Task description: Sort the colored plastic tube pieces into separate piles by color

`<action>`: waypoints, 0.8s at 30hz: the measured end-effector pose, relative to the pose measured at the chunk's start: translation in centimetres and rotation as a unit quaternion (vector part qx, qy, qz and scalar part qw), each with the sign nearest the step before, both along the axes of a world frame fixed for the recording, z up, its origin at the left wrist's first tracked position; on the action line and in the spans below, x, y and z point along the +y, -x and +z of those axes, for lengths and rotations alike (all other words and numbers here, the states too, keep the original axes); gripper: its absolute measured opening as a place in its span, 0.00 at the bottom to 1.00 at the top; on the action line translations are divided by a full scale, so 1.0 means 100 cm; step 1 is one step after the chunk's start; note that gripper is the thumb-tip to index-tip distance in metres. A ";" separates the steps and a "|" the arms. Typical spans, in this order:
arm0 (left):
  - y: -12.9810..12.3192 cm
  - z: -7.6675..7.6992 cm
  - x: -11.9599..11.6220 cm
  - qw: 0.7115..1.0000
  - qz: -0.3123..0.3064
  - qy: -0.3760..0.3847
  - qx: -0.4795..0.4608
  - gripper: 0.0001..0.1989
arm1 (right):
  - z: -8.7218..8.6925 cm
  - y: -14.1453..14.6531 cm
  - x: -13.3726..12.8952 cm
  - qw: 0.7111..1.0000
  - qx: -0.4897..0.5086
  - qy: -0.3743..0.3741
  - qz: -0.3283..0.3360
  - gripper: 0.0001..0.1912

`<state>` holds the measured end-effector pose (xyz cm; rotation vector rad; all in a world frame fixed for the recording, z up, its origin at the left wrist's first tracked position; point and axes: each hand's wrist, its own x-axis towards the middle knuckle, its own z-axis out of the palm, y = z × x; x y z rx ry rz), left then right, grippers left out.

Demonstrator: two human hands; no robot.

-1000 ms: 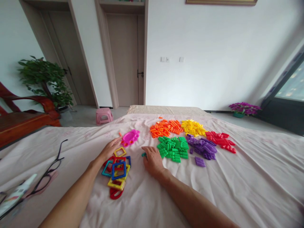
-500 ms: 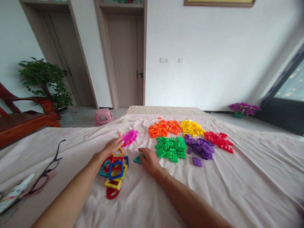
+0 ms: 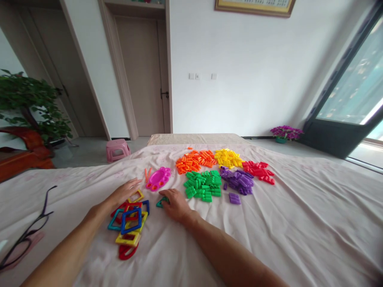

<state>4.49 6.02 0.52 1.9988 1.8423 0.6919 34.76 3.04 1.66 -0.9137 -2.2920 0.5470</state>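
Observation:
My left hand [image 3: 125, 191] is open, its fingers stretched out flat just left of a pink flower-edged paint palette [image 3: 159, 178]. Two thin orange sticks [image 3: 147, 175] lie between the fingertips and the palette. Below that hand is a loose pile of magnetic tile frames: a yellow one [image 3: 136, 195], a blue square [image 3: 123, 226], a teal one [image 3: 110, 225] and red ones. A rounded red piece [image 3: 122, 254] sits at the pile's near end. My right hand [image 3: 177, 205] has its fingers closed over a green triangular magnetic tile [image 3: 158, 203], partly covering it.
Piles of small plastic pieces spread across the cloth [image 3: 269, 231]: orange [image 3: 191, 162], yellow [image 3: 229, 158], green [image 3: 203, 185], purple [image 3: 239, 181] and red [image 3: 259, 170]. A joined purple group [image 3: 235, 198] lies nearer. Eyeglasses [image 3: 44, 217] rest at left; a pink stool [image 3: 118, 150] stands beyond.
My left hand has drawn back from the palette toward the lower left, uncovering the orange sticks. My right hand stays at the green triangle. The view has turned right.

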 end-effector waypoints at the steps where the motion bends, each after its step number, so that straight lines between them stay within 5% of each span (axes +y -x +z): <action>1: 0.007 -0.003 -0.007 1.000 0.018 0.006 0.008 0.36 | 0.001 0.000 -0.001 1.000 0.008 0.003 0.020 0.23; 4: 0.024 -0.017 -0.026 0.998 0.056 0.007 0.037 0.36 | 0.004 0.000 -0.004 0.998 0.020 0.004 0.056 0.24; 10: 0.044 -0.038 -0.051 0.993 0.085 -0.040 0.073 0.33 | -0.002 0.001 0.002 0.996 -0.022 0.010 -0.083 0.17; 24: 0.039 -0.031 -0.055 0.984 0.091 -0.073 0.137 0.25 | -0.006 0.007 0.001 0.992 -0.087 -0.078 -0.056 0.11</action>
